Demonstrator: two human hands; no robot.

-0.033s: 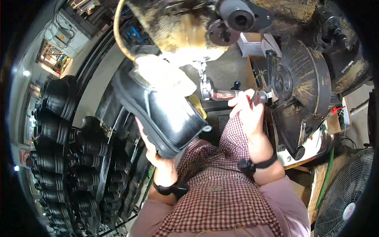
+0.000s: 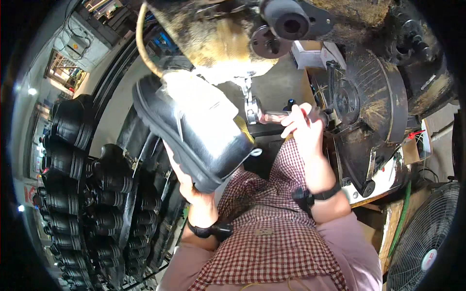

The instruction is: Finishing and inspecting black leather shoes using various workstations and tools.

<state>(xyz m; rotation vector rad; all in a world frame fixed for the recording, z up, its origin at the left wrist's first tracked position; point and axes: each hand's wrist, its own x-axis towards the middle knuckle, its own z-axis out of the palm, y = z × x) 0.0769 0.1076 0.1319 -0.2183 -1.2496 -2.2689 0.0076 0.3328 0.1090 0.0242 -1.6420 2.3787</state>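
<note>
Left hand [image 2: 191,186] perhaps mostly behind boot [image 2: 194,131]

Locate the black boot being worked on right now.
In the head view the black boot sits upper left of centre, raised in the left hand under the grimy machine, left of the right hand.

Left hand [image 2: 187,186] is raised, fingers curled in a grip; right hand [image 2: 303,127] reaches forward, fingers closed, both wrists strapped.

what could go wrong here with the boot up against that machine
The left hand holds the black boot from below by its sole alone, raised to the grimy machine head; the grip may slip and the boot twist away. The right hand grips a metal lever right beside the round guard, so fingers could get pinched.
</note>
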